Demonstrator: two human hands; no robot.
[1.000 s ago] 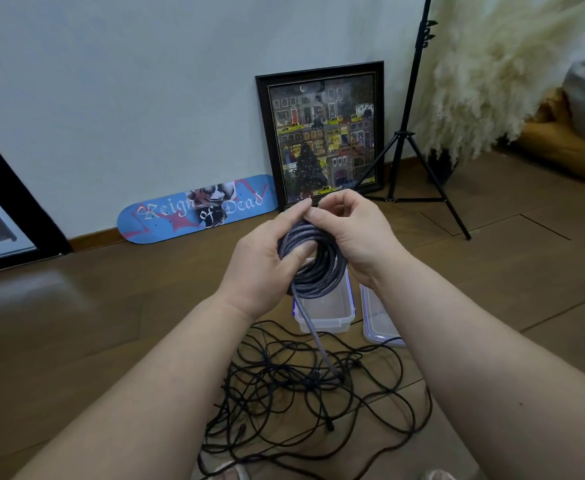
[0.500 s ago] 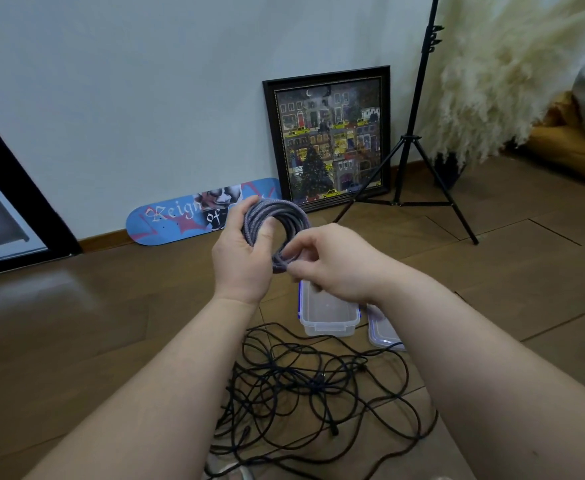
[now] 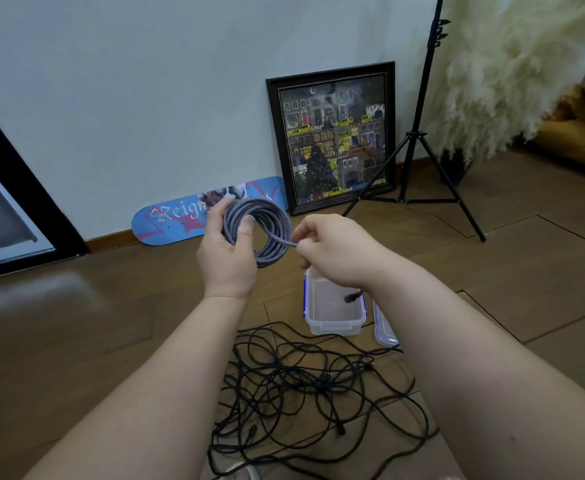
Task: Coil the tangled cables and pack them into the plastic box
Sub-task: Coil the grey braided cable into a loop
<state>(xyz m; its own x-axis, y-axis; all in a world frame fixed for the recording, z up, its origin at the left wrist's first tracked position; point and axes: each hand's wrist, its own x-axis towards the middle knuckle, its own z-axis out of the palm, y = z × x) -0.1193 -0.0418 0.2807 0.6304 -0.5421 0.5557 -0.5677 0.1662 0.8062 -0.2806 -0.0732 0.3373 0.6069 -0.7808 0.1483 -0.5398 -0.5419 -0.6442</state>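
Observation:
A grey braided cable is wound into a round coil, held up in the air above the floor. My left hand grips the coil's left side, thumb pressed on its front. My right hand pinches the cable's loose end just right of the coil; a dark plug tip hangs below that wrist. Under my right hand stands the clear plastic box with blue clips, open. Its lid lies beside it on the right. Black tangled cables sprawl on the wooden floor in front of the box.
A blue skateboard deck and a framed picture lean on the white wall. A black tripod stand stands to the right, with pampas grass and a yellow cushion behind it. A dark frame sits at left.
The coil's trailing length has been wound in. My right hand moved from the coil's top to its right side and now pulls the end out sideways. My left hand raised the coil.

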